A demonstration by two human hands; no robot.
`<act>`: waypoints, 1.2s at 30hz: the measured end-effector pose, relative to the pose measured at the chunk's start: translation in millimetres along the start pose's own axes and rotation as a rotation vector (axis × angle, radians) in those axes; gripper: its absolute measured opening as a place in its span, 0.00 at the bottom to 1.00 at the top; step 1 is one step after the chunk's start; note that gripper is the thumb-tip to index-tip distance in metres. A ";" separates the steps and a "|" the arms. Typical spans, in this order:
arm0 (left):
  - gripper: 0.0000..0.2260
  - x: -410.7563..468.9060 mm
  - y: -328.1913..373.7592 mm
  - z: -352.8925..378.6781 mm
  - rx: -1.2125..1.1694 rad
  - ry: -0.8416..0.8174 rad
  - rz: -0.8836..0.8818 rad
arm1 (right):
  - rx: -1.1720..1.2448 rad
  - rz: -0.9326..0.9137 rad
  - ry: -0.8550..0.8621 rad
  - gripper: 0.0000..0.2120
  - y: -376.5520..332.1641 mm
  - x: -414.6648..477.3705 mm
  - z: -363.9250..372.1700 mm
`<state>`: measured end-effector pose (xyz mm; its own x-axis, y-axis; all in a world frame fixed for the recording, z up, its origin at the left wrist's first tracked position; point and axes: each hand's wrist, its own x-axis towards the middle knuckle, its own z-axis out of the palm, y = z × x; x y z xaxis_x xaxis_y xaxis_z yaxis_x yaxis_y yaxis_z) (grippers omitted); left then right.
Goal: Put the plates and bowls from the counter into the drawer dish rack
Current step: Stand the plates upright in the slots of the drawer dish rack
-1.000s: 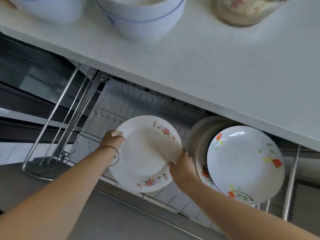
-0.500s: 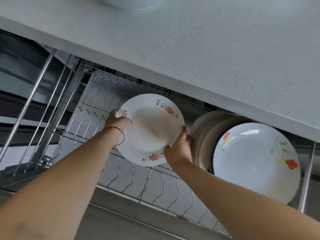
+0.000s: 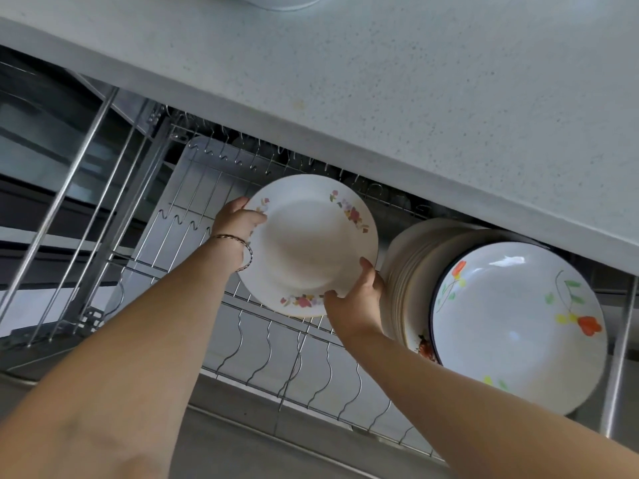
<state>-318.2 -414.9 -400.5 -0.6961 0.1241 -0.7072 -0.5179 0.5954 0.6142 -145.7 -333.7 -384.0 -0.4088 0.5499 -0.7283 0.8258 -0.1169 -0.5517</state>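
Observation:
A white plate with pink flower sprigs [image 3: 307, 243] stands almost upright over the wire drawer dish rack [image 3: 262, 361]. My left hand [image 3: 238, 219] grips its upper left rim and my right hand [image 3: 356, 295] holds its lower right rim. To the right, a row of plates [image 3: 411, 267] stands racked on edge, fronted by a large white plate with orange tulips [image 3: 518, 326]. The foot of a white bowl [image 3: 276, 1] shows on the counter [image 3: 415, 108] at the top edge.
The counter edge overhangs the back of the rack. Bare wire slots lie left of and in front of the held plate. Steel rails [image 3: 69, 209] run along the drawer's left side, and another post [image 3: 619, 357] stands at the right.
The held plate has moved deeper into the rack, toward the racked plates. The view has dropped closer, so most of the bowls on the counter have left the frame.

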 end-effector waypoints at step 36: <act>0.16 -134.1 8.9 33.6 0.681 -0.015 0.068 | -0.377 -0.118 -0.327 0.19 -21.6 -77.6 -88.3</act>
<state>-212.7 -399.6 -312.0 -0.7062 0.1867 -0.6829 -0.0416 0.9520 0.3033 -97.5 -300.7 -279.7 -0.5579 0.2471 -0.7922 0.8249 0.2699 -0.4967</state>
